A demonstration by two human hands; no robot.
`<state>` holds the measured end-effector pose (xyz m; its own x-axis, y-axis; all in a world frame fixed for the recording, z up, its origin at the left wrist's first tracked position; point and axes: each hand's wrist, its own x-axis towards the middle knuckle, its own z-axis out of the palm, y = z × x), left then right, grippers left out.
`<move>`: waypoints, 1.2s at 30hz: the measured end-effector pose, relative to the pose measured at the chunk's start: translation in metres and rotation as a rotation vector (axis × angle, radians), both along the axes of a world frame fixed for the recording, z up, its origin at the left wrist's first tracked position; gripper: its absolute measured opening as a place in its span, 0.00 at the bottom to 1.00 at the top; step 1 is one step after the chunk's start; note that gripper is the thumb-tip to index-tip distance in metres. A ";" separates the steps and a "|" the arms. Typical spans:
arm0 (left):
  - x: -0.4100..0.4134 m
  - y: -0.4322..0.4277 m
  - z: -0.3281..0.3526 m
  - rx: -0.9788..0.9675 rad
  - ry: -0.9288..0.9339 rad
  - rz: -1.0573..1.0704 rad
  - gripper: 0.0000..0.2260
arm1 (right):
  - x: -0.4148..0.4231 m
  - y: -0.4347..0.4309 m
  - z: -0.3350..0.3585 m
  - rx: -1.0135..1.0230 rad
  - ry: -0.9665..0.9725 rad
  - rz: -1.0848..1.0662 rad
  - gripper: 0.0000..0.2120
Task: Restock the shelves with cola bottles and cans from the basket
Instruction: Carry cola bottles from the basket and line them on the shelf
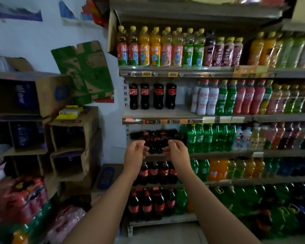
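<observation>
My left hand and right hand are raised with fingers loosely curled, gripping nothing I can see. They sit on either side of the lying cola bottles piled on the middle shelf. I cannot tell whether my fingertips touch them. The upright cola bottles, four in a row, stand one shelf higher.

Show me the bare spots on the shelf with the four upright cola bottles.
Bare shelf lies between the four cola bottles and the white bottles, and along the front edge before them. Rightward, from the white bottles on, it is packed.
</observation>
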<state>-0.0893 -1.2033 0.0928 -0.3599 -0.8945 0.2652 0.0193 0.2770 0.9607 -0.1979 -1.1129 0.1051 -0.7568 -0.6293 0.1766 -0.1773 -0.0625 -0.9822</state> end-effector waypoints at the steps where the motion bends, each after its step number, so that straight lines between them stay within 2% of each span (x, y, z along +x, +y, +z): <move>1: 0.008 0.016 -0.001 0.001 0.007 -0.001 0.08 | 0.010 0.015 -0.001 0.002 0.003 0.006 0.11; 6: 0.055 0.102 -0.009 0.011 0.041 0.001 0.09 | 0.061 0.098 -0.009 -0.018 -0.022 0.035 0.09; 13: 0.119 0.233 -0.025 0.087 -0.006 -0.018 0.08 | 0.139 0.224 -0.026 -0.008 -0.077 0.069 0.08; 21: 0.201 0.366 -0.022 0.067 0.057 -0.048 0.08 | 0.228 0.364 -0.030 -0.060 -0.091 -0.006 0.08; 26: 0.239 0.469 -0.040 0.080 0.072 -0.249 0.07 | 0.284 0.468 -0.036 -0.135 -0.123 -0.206 0.11; 29: 0.260 0.532 -0.051 0.101 0.058 -0.387 0.07 | 0.322 0.540 -0.046 -0.150 -0.121 -0.320 0.09; 36: 0.270 0.685 -0.055 0.143 0.022 -0.687 0.09 | 0.377 0.712 -0.039 -0.127 -0.041 -0.598 0.11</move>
<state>0.1812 -0.5178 0.0379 -0.8522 -0.4927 0.1760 0.1649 0.0664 0.9841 0.1795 -0.4006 0.0660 -0.9801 -0.0696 0.1858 -0.1800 -0.0810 -0.9803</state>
